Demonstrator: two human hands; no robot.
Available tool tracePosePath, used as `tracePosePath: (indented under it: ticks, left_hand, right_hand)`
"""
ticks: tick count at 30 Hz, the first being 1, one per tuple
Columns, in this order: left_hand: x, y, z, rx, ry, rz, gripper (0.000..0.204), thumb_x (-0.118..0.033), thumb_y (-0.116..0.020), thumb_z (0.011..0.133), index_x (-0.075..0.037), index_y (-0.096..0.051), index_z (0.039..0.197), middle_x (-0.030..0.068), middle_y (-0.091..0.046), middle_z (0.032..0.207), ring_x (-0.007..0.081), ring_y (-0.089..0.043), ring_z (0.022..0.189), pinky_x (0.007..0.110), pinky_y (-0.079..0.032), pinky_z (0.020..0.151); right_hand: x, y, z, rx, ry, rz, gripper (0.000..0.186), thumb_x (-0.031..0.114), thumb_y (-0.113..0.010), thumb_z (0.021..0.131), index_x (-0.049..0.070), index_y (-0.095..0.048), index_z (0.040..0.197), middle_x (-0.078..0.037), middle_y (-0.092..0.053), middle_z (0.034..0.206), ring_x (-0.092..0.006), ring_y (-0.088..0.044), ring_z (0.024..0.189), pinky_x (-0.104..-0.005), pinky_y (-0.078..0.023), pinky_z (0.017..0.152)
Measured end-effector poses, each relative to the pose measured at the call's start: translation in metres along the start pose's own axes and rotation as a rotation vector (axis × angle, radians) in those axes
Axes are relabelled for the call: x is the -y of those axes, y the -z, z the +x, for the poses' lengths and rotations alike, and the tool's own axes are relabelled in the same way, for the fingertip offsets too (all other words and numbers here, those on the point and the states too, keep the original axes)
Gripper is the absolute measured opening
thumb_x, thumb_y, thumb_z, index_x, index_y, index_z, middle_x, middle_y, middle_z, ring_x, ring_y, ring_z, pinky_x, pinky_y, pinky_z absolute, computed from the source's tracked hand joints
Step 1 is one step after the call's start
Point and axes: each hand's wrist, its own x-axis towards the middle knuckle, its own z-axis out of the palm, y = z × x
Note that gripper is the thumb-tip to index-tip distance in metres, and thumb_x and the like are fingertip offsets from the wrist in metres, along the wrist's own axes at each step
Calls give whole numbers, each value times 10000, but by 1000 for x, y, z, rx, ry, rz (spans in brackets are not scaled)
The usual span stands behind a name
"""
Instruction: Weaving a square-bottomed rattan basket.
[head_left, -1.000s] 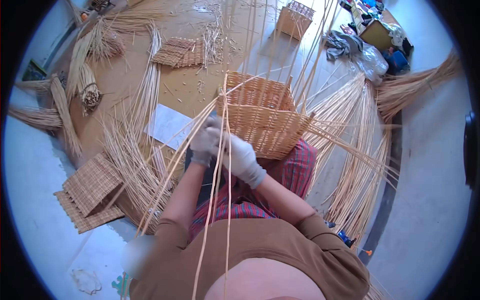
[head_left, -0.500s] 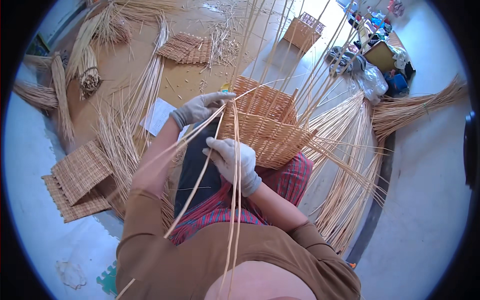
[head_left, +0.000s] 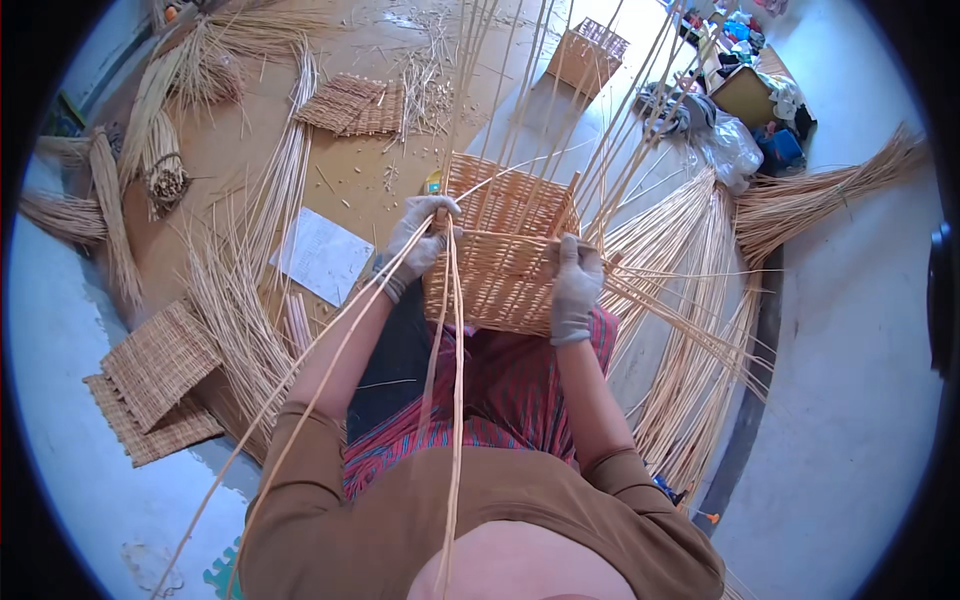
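A half-woven wicker basket (head_left: pixel 500 285) rests over my lap, its tall upright stakes (head_left: pixel 520 90) rising away from me. My left hand (head_left: pixel 415 240), in a pale glove, is closed at the basket's near left corner. It pinches long weaving strands (head_left: pixel 330 350) that trail down to the lower left, while others (head_left: pixel 457 400) hang straight toward me from the same corner. At the near right corner, my gloved right hand (head_left: pixel 577 290) grips the woven wall, thumb at the rim. Its other fingers are mostly hidden behind the wall.
Loose cane bundles (head_left: pixel 690 330) spread to the right, with more canes (head_left: pixel 240 300) on the left. Woven panels (head_left: pixel 160 360) lie at left and farther off (head_left: pixel 350 105). Paper (head_left: pixel 322 255), a finished box-shaped basket (head_left: pixel 587 57) and a plastic bag (head_left: pixel 730 150) lie around.
My right hand has left the hanging strands and taken hold of the basket's right corner. The basket has shifted a little left and faces me more squarely. My left hand stays at its corner.
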Motion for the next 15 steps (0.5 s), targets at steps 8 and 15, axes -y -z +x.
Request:
tracePosePath:
  ticks: [8, 15]
  left_hand:
    - [0, -36, -3, -297, 27, -254, 215, 28, -774, 863, -85, -712, 1035, 44, -606, 1119, 126, -602, 974, 279, -515, 868]
    - [-11, -44, -15, -544, 89, -184, 429, 59, -691, 891, -41, -600, 1298, 18, -591, 1102, 119, -572, 965, 267, -507, 864]
  right_hand:
    - [90, -132, 46, 268, 472, -394, 667, -30, -582, 988, 152, -420, 1609, -196, -676, 1322, -271, -725, 1084, -359, -577, 923]
    - [2, 37, -4, 118, -50, -29, 283, 110, -691, 1042, 52, -632, 1312, -34, -758, 976, -101, -686, 839, -234, -531, 736]
